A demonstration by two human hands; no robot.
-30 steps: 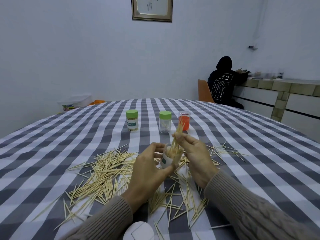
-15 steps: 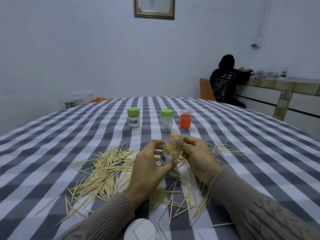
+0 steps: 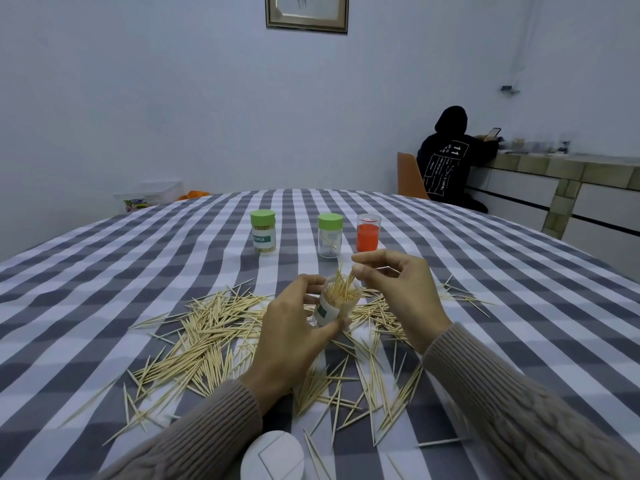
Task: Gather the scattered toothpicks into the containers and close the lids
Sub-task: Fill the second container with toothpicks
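Holding the open container [image 3: 335, 304] in my left hand [image 3: 294, 327], I have my fingers and thumb curled round its clear wall, thumb low near its base, so it is lifted off the checked tablecloth [image 3: 104, 271] and tipped with its mouth toward my right hand. It is a small see-through tub with a white label carrying a green patch, and it is packed with pale toothpicks whose tips bristle up past the rim, a few leaning out at angles. My right hand [image 3: 398, 292] is just beside the mouth, fingers bent, the forefinger and thumb close together over those tips; I cannot tell whether they actually pinch a stick.

Under and around both hands lie the scattered toothpicks [image 3: 207, 330], thin, pale and pointed, thickest in a heap to my left and thinner toward my right sleeve.

Farther back stand three more tubs, apart in a row: a full jar [image 3: 264, 236] with a green lid and a label, a nearly empty clear jar [image 3: 330, 235] with a green lid, and an orange container [image 3: 368, 233]. A white round lid [image 3: 273, 455] lies at the near edge.
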